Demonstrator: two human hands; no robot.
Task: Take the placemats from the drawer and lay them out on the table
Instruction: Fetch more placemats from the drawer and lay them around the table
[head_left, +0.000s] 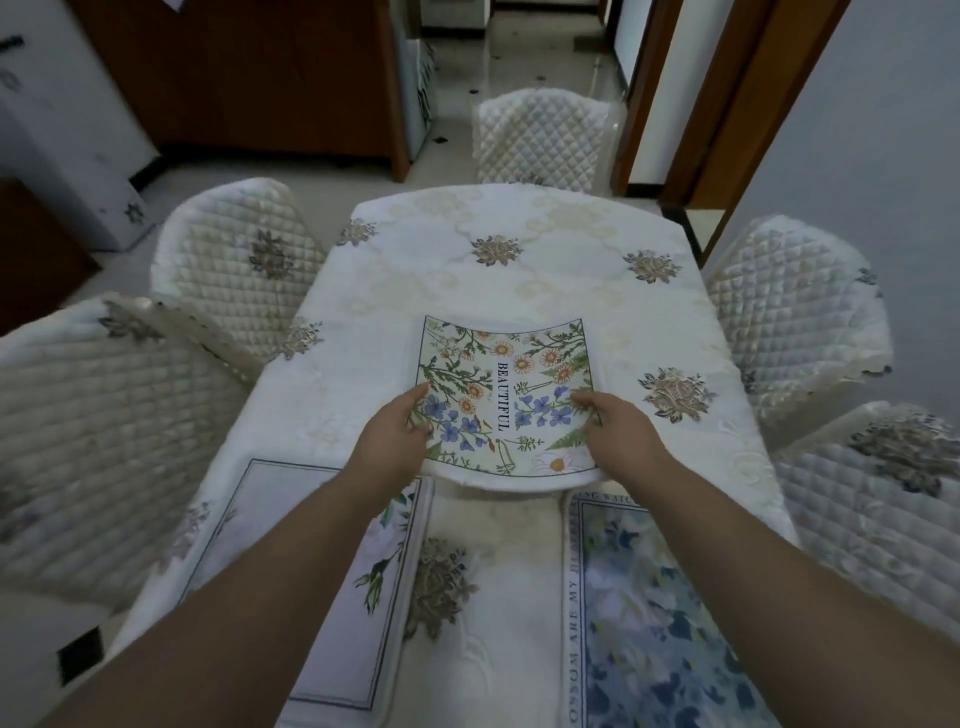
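Two placemats already lie flat at the near end of the desk (519, 249): a pale lilac placemat (311, 597) with a thin dark border on your left, and a blue floral placemat (654, 613) with lettering along its edge on your right. They sit well apart, with a strip of the white embroidered tablecloth showing between them.

You are holding a third, the daisy placemat (506, 384), printed with orange daisies, blue flowers and the word BEAUTIFUL. It is out over the middle of the desk, just beyond the two laid mats. Your left hand (397, 434) pinches its left edge, thumb on top and fingers curled beneath. Your right hand (613, 428) grips its right edge the same way. The near edge curves upward and casts a shadow, so the mat looks not yet fully settled.

By this view the task is well along: two mats placed, a third being set down. The drawer is out of sight, so you cannot tell whether more mats remain. Quilted white chairs (239, 260) ring the desk, and its far half has no mat.
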